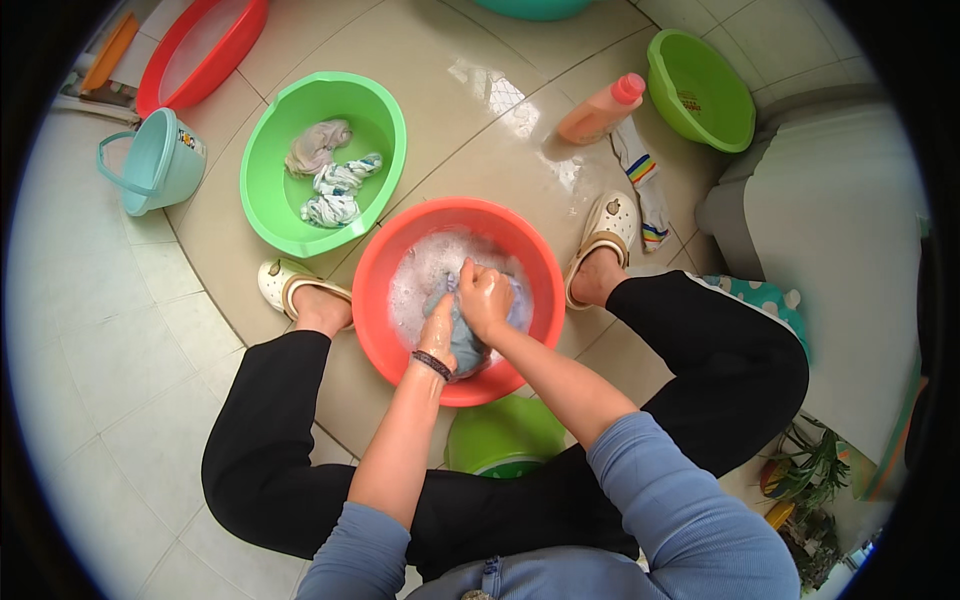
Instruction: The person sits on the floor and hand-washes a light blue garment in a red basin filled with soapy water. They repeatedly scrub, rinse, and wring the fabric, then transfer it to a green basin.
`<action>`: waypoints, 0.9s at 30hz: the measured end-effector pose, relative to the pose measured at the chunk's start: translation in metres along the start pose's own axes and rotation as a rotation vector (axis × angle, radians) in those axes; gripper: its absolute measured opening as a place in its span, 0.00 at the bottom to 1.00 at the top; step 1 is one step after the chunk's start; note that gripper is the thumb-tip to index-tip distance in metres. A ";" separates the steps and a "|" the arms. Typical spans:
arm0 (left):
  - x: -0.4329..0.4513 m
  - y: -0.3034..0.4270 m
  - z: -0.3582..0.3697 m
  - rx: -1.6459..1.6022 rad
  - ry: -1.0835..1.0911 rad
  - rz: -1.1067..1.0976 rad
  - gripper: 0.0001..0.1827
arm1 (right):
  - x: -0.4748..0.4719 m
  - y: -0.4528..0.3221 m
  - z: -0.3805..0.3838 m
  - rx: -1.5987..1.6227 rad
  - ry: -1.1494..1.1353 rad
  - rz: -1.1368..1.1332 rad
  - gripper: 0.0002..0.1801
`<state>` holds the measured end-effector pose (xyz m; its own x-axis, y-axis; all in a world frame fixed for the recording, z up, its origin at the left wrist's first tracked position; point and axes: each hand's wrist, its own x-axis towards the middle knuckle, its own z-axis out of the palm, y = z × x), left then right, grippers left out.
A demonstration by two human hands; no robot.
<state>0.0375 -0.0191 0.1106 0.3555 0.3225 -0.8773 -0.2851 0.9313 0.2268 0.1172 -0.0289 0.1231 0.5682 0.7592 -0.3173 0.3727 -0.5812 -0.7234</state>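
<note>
Between my feet stands a red plastic basin [367, 300] with foamy water in it. Both my hands are inside, on a wet blue-grey cloth [466, 349]. My right hand [486, 296] is closed in a fist on the cloth, suds on its back. Beside it on the left, my left hand [439, 330] grips the cloth too; its fingers are partly hidden by suds and fabric. A lilac part of fabric [519, 304] shows to the right of my fist. To the upper left, a light green basin [259, 172] holds twisted wet cloths [334, 191].
A pink detergent bottle [600, 111] stands beyond my right foot, near white striped socks [643, 180]. Around lie a green basin [697, 97], a pale blue bucket [169, 165] and another red basin [251, 37]. A green plastic object [506, 435] is close below the basin. The tiles look wet.
</note>
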 end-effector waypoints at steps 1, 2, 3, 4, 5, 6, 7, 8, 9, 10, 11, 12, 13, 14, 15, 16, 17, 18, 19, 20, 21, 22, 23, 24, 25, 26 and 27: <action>-0.004 0.001 0.002 -0.011 0.015 0.009 0.18 | -0.015 -0.007 0.005 -0.037 0.026 -0.113 0.25; 0.003 -0.005 -0.021 -0.123 -0.362 0.033 0.17 | -0.032 -0.013 0.010 -0.074 0.053 -0.224 0.24; 0.015 -0.002 -0.047 -0.081 -0.336 -0.003 0.17 | -0.044 -0.019 0.013 -0.104 0.075 -0.350 0.24; 0.029 0.000 -0.069 -0.039 -0.322 -0.049 0.16 | -0.058 -0.025 0.010 -0.016 0.057 -0.389 0.23; 0.040 0.004 -0.095 0.001 -0.301 -0.091 0.16 | -0.071 -0.033 0.011 0.084 0.029 -0.423 0.23; 0.027 -0.008 -0.057 0.092 -0.104 0.035 0.15 | -0.055 -0.013 0.007 0.019 0.054 -0.333 0.22; 0.001 -0.009 -0.028 0.184 0.115 0.180 0.15 | -0.034 0.002 0.004 -0.023 0.062 -0.249 0.22; -0.027 0.004 -0.008 0.079 0.113 0.105 0.11 | -0.016 0.004 -0.005 0.045 0.019 -0.121 0.22; -0.034 0.009 0.000 0.097 0.080 0.166 0.10 | 0.002 0.009 -0.012 0.070 0.091 -0.123 0.22; -0.039 0.012 0.003 0.112 0.056 0.227 0.10 | 0.014 0.007 -0.018 0.097 0.154 -0.122 0.23; -0.044 0.015 0.006 0.126 0.029 0.287 0.09 | 0.017 0.006 -0.023 0.172 0.141 -0.156 0.24; -0.064 0.025 0.016 0.057 0.054 0.312 0.08 | 0.016 -0.009 -0.035 0.248 0.118 -0.186 0.25; -0.075 0.031 0.018 0.014 0.021 0.375 0.07 | 0.014 -0.022 -0.046 0.321 0.100 -0.218 0.26; -0.084 0.037 0.016 -0.029 -0.013 0.437 0.06 | 0.015 -0.027 -0.050 0.489 0.154 -0.259 0.26; -0.092 0.043 0.013 -0.070 -0.044 0.501 0.05 | 0.013 -0.033 -0.053 0.660 0.206 -0.299 0.28; -0.100 0.044 0.009 -0.045 -0.023 0.582 0.04 | 0.009 -0.041 -0.068 0.802 0.135 -0.130 0.28; -0.102 0.042 0.006 -0.049 0.019 0.602 0.04 | 0.011 -0.039 -0.069 0.885 0.174 -0.064 0.28; -0.102 0.039 0.006 -0.049 0.051 0.618 0.05 | 0.018 -0.020 -0.073 0.751 0.138 0.015 0.26; -0.098 0.034 0.007 -0.050 0.079 0.631 0.05 | 0.024 0.002 -0.073 0.615 0.108 0.094 0.26; -0.094 0.028 0.005 -0.011 0.126 0.603 0.10 | 0.024 0.011 -0.069 0.578 0.002 0.284 0.26; -0.089 0.022 0.002 0.044 0.149 0.596 0.11 | 0.019 0.021 -0.065 0.534 -0.103 0.471 0.29; -0.086 0.014 0.000 0.097 0.172 0.583 0.13 | 0.013 0.035 -0.062 0.481 -0.206 0.661 0.35; -0.083 0.006 -0.001 0.150 0.195 0.570 0.15 | 0.009 0.051 -0.057 0.471 -0.447 0.767 0.50; -0.084 0.000 0.002 0.226 0.254 0.570 0.17 | 0.003 0.055 -0.052 0.604 -0.562 0.846 0.48; -0.087 -0.002 0.003 0.356 0.126 0.483 0.17 | -0.003 0.060 -0.048 0.737 -0.677 0.924 0.47; -0.089 -0.004 0.003 0.482 -0.003 0.393 0.17 | -0.010 0.067 -0.049 1.169 -0.769 0.824 0.39; -0.093 -0.005 0.001 0.608 -0.124 0.302 0.18 | -0.016 0.059 -0.048 1.325 -0.638 0.816 0.26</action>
<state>0.0072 -0.0539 0.1912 0.4483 0.5662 -0.6917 0.1493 0.7155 0.6825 0.1653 -0.0889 0.1145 -0.2030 0.5867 -0.7839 -0.8686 -0.4775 -0.1324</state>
